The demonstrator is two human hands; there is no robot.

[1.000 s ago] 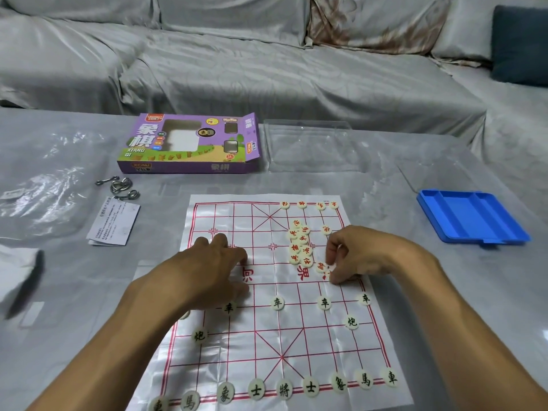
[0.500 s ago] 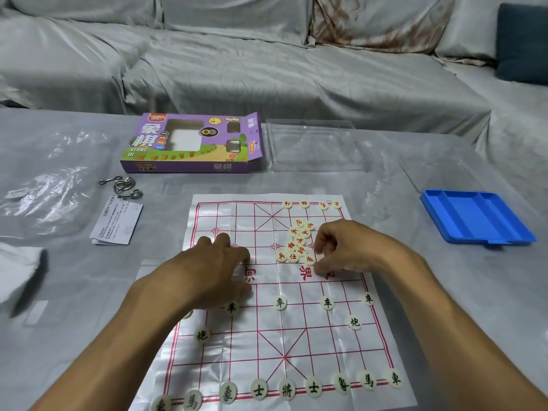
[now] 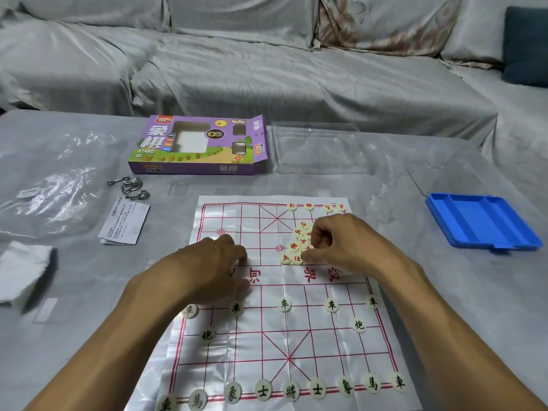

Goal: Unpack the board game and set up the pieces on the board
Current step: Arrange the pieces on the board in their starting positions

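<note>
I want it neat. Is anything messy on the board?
Yes. The red pieces sit in a heap on the board by the right hand, not on line crossings like the black pieces.

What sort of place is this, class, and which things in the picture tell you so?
Probably a living room at home: a long grey-covered sofa with a dark cushion stands behind a low table holding a xiangqi board.

Both my forearms are bare; I wear no sleeves near the board (image 3: 267, 336), and my left hand (image 3: 207, 268) and right hand (image 3: 347, 244) have no rings.
</note>
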